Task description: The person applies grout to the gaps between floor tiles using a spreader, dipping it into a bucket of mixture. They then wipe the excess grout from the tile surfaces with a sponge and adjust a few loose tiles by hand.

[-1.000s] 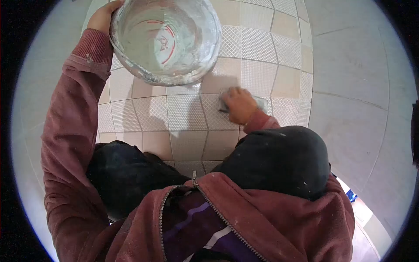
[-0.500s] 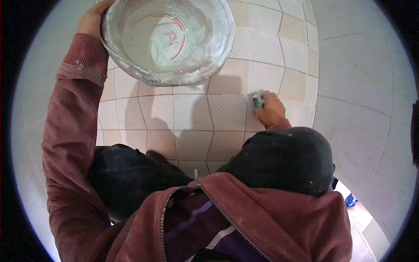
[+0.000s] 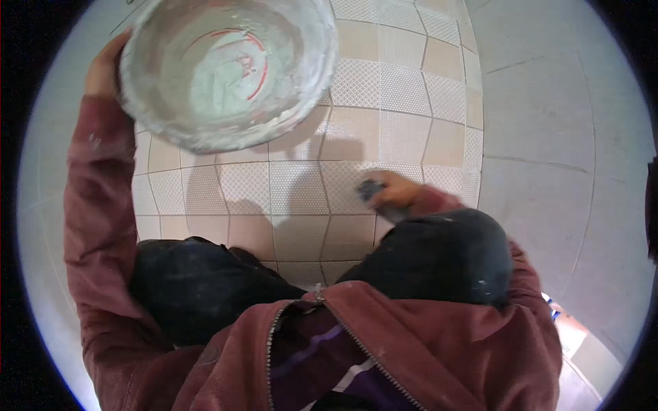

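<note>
My left hand (image 3: 103,68) grips the rim of a round white bucket (image 3: 226,68) smeared with pale grout, held up over the tiled floor. A red printed mark shows on its bottom, and it looks almost empty. My right hand (image 3: 397,192) is closed on a small grey sponge (image 3: 370,188) and is blurred with motion, low against the beige and white patterned floor tiles (image 3: 295,185), just in front of my right knee (image 3: 439,253).
I crouch with both dark-trousered knees (image 3: 199,281) over the tiles. A plain pale tiled wall (image 3: 548,137) rises at the right, meeting the floor along a straight edge. A blue scrap (image 3: 552,312) lies at the lower right.
The bucket has shifted left and slightly up. My right hand with the sponge has drawn back from the right toward my knee, sliding left across the tile.
</note>
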